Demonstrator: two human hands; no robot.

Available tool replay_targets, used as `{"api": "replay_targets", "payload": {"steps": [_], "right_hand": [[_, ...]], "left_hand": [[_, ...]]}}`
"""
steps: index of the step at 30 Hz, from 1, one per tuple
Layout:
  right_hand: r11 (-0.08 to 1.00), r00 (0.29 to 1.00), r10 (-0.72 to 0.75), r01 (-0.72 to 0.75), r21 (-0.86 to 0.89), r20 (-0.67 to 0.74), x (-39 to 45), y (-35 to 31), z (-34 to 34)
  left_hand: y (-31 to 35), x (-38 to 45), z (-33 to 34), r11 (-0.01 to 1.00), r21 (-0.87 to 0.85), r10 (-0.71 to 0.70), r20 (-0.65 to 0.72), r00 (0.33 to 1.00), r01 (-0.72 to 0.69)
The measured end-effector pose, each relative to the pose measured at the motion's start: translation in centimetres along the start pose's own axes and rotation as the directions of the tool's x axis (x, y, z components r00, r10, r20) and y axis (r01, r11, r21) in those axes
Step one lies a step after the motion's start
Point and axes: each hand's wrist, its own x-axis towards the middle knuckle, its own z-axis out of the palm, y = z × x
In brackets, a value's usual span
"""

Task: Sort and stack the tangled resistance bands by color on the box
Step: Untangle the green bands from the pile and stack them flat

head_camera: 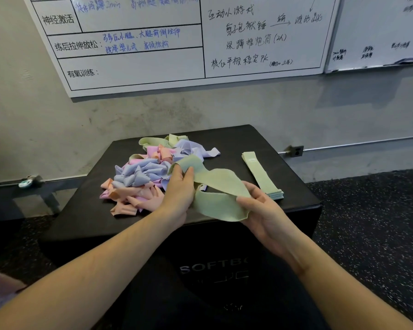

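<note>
A black padded box [224, 144] is seen from above, set against a grey wall on which a whiteboard [177, 44] with handwritten notes is mounted. One green band [215, 186] is held between two bare hands above the near part of the box top. The left hand [180, 189] is closed on one end of this band, which is pinched between thumb and fingers, with the fingers pointing away from the viewer. The right hand [260, 208] is closed on the other end, where the band's folded loop is gripped at its near right corner. Between the two grips the band is twisted once and sags in loose folds, so that its wide lower loop hangs just over the box's front edge.

Directly beyond and to the left of the left hand's grip, a tangled heap of bands [153, 172] is spread on the box top, and the hand is seen touching its near right edge. Pink, peach, lilac-blue and pale green strips are mixed in the heap. Just beyond the right hand's grip, a flat stack of green bands [260, 173] is laid straight on the box, running away from the viewer, its near end close to the right fingertips. Speckled dark flooring [379, 222] is visible to the right of the box.
</note>
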Motion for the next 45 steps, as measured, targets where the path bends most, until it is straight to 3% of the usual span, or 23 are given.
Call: {"api": "replay_targets", "payload": {"steps": [4, 9, 13, 16, 20, 22, 24, 26, 27, 29, 32, 34, 38, 41, 45], "right_hand": [[0.979, 0.957, -0.149, 0.108, -0.172, -0.249, 0.7, 0.2, -0.9], [0.824, 0.920, -0.297, 0.112, -0.555, -0.257, 1.5, 0.7, -2.9], [0.732, 0.897, -0.369, 0.118, -0.671, -0.244, 2.3, 0.2, -4.4], [0.659, 0.925, -0.344, 0.113, -0.744, -0.164, 2.4, -0.2, -5.1], [0.468, 0.990, -0.140, 0.055, -0.882, -0.013, 2.2, -1.1, -6.4], [0.313, 0.995, -0.075, 0.087, -0.946, 0.067, 2.6, -1.6, -7.1], [0.077, 0.979, -0.112, 0.177, -0.981, 0.168, 3.6, -1.7, -8.0], [-0.112, 0.954, -0.177, 0.224, -0.968, 0.241, 4.8, -1.7, -9.2], [-0.126, 0.955, -0.199, 0.199, -0.972, 0.221, 5.2, -1.8, -9.7], [-0.034, 0.964, -0.244, 0.102, -0.994, 0.107, 5.9, -2.2, -10.6], [0.038, 0.926, -0.369, 0.099, -0.994, 0.078, 6.6, -2.5, -12.5], [-0.006, 0.883, -0.431, 0.206, -0.979, 0.188, 6.7, -2.5, -13.6], [-0.148, 0.813, -0.440, 0.352, -0.924, 0.380, 7.0, -2.8, -15.0], [-0.209, 0.817, -0.364, 0.397, -0.894, 0.448, 7.7, -3.1, -16.2], [-0.227, 0.816, -0.331, 0.418, -0.879, 0.474, 8.1, -3.8, -17.6]], "left_hand": [[0.3, 0.4, 0.1, 0.979, -0.150, -0.140, -0.014, 0.990, 0.137], [0.1, 0.5, 0.5, 0.987, -0.110, -0.114, 0.018, 0.993, 0.115], [-0.4, 0.9, 1.2, 0.998, -0.020, -0.061, 0.053, 0.997, 0.063], [-1.2, 2.5, 1.8, 0.994, -0.025, -0.107, 0.046, 0.993, 0.108], [-1.9, 5.0, 2.9, 0.988, -0.007, -0.156, 0.032, 0.987, 0.156], [-2.2, 6.1, 3.6, 0.984, -0.003, -0.178, 0.033, 0.983, 0.178], [-2.7, 7.2, 4.3, 0.986, 0.137, -0.105, 0.038, 0.994, 0.099], [-3.1, 7.9, 5.0, 0.938, 0.331, 0.074, 0.099, 0.992, -0.103], [-3.3, 8.2, 5.3, 0.903, 0.384, 0.153, 0.138, 0.978, -0.196], [-3.7, 9.0, 6.0, 0.886, 0.393, 0.194, 0.171, 0.966, -0.247], [-4.3, 9.9, 7.2, 0.951, 0.290, 0.062, 0.173, 0.983, -0.111], [-4.6, 11.1, 8.2, 0.986, 0.146, -0.101, 0.165, 0.981, 0.077], [-4.6, 14.0, 9.6, 0.926, -0.054, -0.348, 0.263, 0.900, 0.373], [-4.3, 15.3, 11.3, 0.893, -0.128, -0.378, 0.308, 0.873, 0.432], [-3.9, 17.5, 13.9, 0.869, -0.187, -0.403, 0.267, 0.875, 0.457]]}}
